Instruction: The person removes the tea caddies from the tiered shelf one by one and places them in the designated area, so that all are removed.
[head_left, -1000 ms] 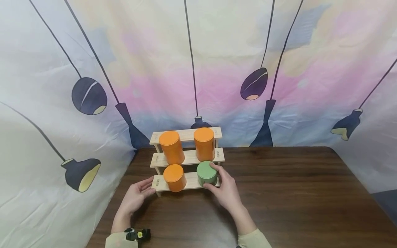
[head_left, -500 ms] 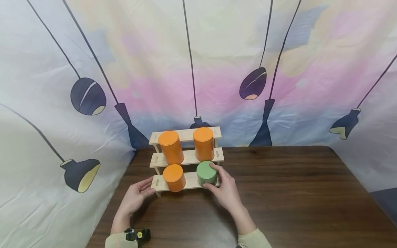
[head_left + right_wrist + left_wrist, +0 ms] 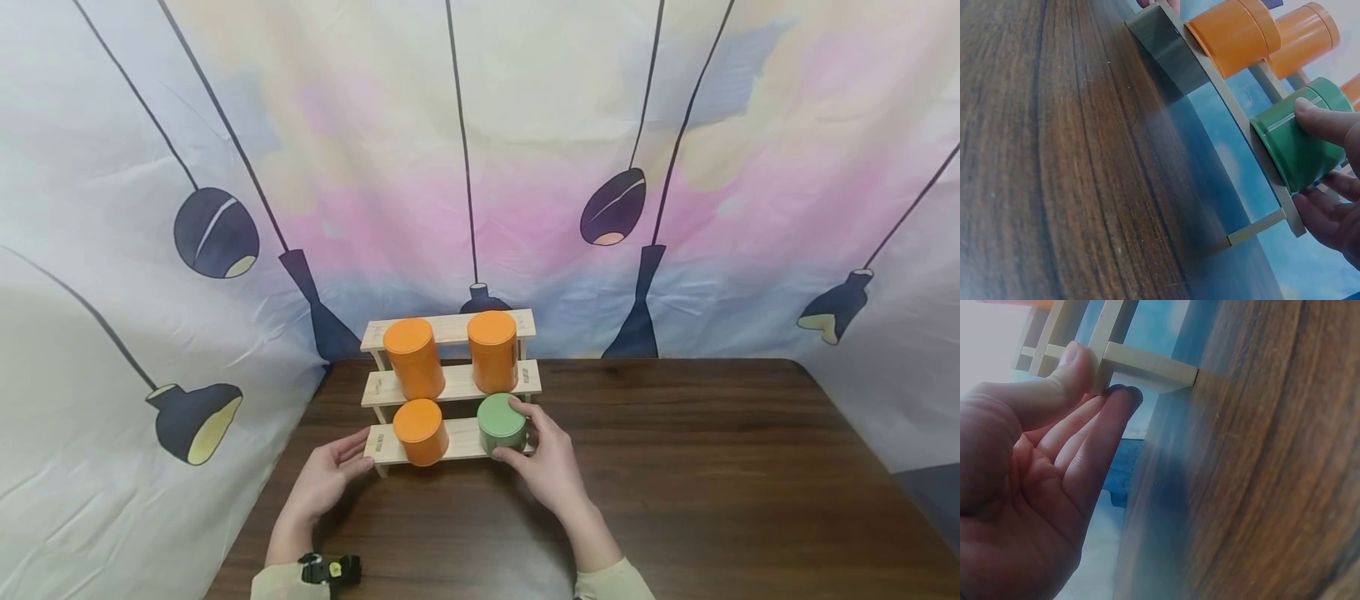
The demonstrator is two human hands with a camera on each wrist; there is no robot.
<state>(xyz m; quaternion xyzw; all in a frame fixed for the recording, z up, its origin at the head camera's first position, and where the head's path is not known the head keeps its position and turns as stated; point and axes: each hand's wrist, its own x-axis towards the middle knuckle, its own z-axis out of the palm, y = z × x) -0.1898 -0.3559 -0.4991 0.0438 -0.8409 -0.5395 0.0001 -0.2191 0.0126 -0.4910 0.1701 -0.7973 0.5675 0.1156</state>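
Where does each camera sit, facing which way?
On the head, facing forward and down at the rack; left hand, right hand, sleeves show.
On the left wrist, facing the rack's end; left hand shows.
On the right wrist, facing the green tin; right hand, left fingertips show.
Head and right wrist share the green tin.

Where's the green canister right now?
In the head view, the green canister stands toward the right end of the front shelf, held by the right hand, beside a short orange canister.
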